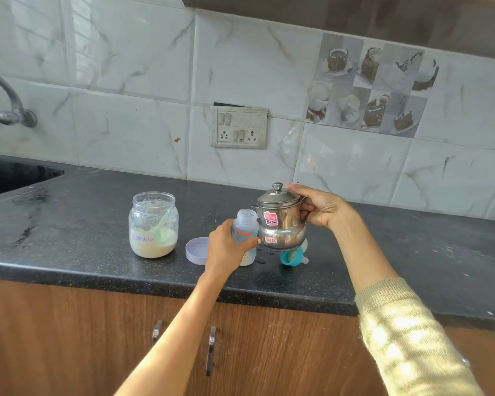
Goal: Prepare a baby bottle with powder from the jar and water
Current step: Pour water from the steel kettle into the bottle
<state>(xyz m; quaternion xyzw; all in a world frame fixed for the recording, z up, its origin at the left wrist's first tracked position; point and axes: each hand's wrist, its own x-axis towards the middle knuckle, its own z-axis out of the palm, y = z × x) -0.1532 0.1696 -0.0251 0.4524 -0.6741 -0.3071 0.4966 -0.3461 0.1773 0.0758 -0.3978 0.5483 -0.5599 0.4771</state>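
A clear baby bottle (245,225) with no top stands on the black counter (97,218); my left hand (226,247) is wrapped around it. My right hand (323,208) grips the handle of a small steel kettle (280,224), lifted off the counter, lid on, its spout right beside the bottle's mouth. At the left stands an open glass jar (153,224) with pale powder at the bottom and a green scoop (163,230) inside. The jar's lilac lid (196,250) lies flat between jar and bottle. The teal bottle cap with teat (290,257) lies under the kettle.
A sink (15,175) is cut into the counter at far left, with a tap (10,101) on the tiled wall above it. A switch and socket plate (239,127) is on the wall behind. Wooden cabinet doors with handles (210,350) are below the counter edge.
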